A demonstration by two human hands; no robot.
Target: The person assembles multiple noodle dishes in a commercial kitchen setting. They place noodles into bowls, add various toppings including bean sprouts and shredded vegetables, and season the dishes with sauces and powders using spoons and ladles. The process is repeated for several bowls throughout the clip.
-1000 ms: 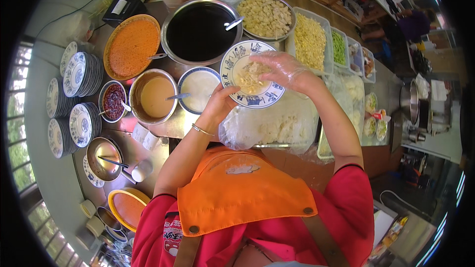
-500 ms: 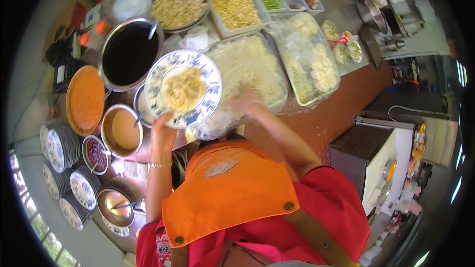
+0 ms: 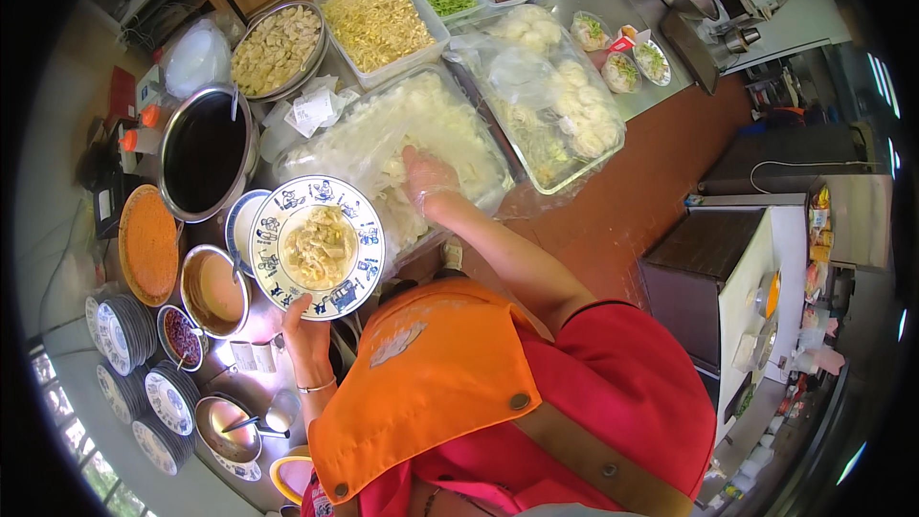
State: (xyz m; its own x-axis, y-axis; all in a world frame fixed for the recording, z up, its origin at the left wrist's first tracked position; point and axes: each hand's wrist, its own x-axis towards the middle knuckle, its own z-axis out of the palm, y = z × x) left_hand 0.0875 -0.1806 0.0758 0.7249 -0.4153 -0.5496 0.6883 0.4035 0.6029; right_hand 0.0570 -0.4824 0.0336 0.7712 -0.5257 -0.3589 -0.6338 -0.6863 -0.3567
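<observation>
While the left grip (image 3: 306, 337) pinches a plate (image 3: 270, 230), the right (image 3: 430, 178) touches food (image 3: 391, 199).

- Round plate (image 3: 367, 241), white with blue figures and characters around its wide rim; held off the table, roughly level, its near edge in the left hand (image 3: 308, 333).
- Mound of pale yellowish food pieces (image 3: 320, 247), moist-looking, heaped in the plate's centre, the rim bare.
- Rectangular tray (image 3: 486, 127), draped with clear plastic, beyond the plate and to its right.
- White, soft-looking food (image 3: 369, 139) spread across the tray, partly under plastic, the gloved right hand (image 3: 428, 177) at its near part.
</observation>
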